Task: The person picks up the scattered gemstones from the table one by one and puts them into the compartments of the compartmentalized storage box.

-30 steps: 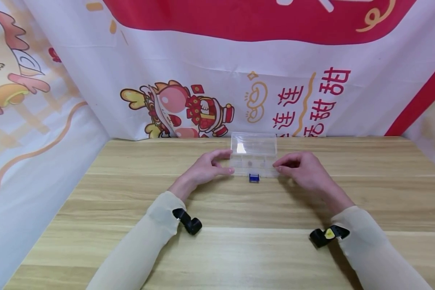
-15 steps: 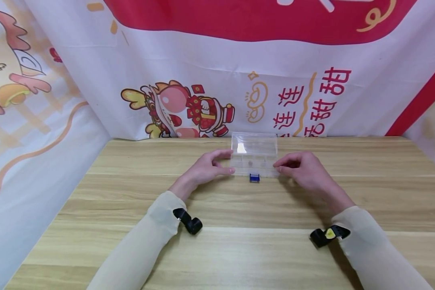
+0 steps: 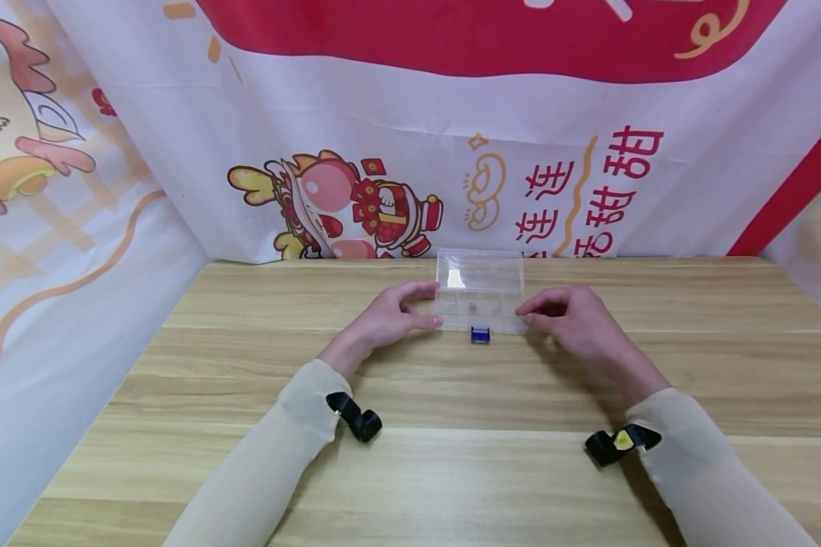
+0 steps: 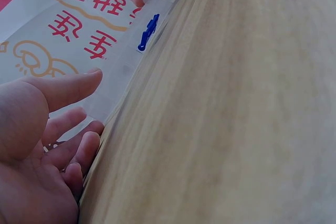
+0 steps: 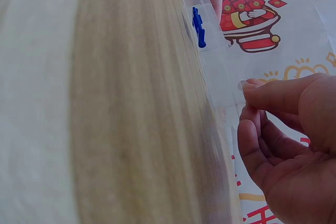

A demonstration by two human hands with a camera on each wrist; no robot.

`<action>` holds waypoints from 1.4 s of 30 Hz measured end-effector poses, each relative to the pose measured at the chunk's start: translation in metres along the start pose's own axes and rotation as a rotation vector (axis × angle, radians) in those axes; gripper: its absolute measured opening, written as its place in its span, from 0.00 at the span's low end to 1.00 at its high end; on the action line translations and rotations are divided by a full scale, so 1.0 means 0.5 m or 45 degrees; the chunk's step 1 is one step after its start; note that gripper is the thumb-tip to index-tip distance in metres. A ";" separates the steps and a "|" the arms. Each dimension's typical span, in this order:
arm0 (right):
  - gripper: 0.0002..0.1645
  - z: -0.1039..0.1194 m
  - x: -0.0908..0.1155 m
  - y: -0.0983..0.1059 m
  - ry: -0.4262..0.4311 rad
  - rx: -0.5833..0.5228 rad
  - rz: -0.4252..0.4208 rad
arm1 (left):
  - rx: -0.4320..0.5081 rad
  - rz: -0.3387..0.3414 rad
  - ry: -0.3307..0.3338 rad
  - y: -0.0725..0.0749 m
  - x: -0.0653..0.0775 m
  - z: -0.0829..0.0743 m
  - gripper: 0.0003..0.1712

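Observation:
A clear plastic compartment box (image 3: 461,322) stands on the table near its back edge, its transparent lid (image 3: 489,272) raised. On the front wall sits a blue latch (image 3: 480,335), which also shows in both wrist views. My left hand (image 3: 391,313) holds the box's left end, thumb at the front corner and index finger towards the back. At the right end, my right hand (image 3: 578,319) pinches the box wall between thumb and fingertips, as the right wrist view shows. Faint round marks show inside the box, too unclear to name.
The wooden table (image 3: 410,471) extends towards me in front of the box. A printed cloth (image 3: 383,99) hangs right behind the lid, and another cloth (image 3: 61,319) borders the left side. Wrist cameras sit on both sleeves.

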State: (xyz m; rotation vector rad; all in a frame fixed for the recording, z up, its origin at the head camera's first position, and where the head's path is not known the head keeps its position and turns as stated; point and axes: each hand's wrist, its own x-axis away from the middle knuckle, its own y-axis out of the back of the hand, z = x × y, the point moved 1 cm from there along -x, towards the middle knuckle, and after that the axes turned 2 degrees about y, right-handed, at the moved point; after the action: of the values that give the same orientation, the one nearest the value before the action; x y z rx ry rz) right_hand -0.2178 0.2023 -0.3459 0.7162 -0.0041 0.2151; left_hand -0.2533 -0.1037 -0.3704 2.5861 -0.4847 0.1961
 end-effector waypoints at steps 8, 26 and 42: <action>0.11 0.000 -0.001 -0.001 0.006 0.012 -0.009 | 0.009 0.006 0.001 0.000 -0.002 0.000 0.37; 0.11 -0.002 0.000 0.000 0.006 0.004 -0.009 | 0.018 0.022 0.000 0.002 -0.001 -0.002 0.38; 0.11 -0.002 0.001 -0.001 -0.010 0.011 -0.006 | 0.012 0.024 -0.008 0.002 0.001 -0.002 0.39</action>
State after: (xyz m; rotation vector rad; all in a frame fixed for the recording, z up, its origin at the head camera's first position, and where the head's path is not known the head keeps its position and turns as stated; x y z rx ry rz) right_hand -0.2170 0.2025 -0.3469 0.7256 -0.0090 0.2081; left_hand -0.2535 -0.1040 -0.3690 2.5927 -0.5118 0.1967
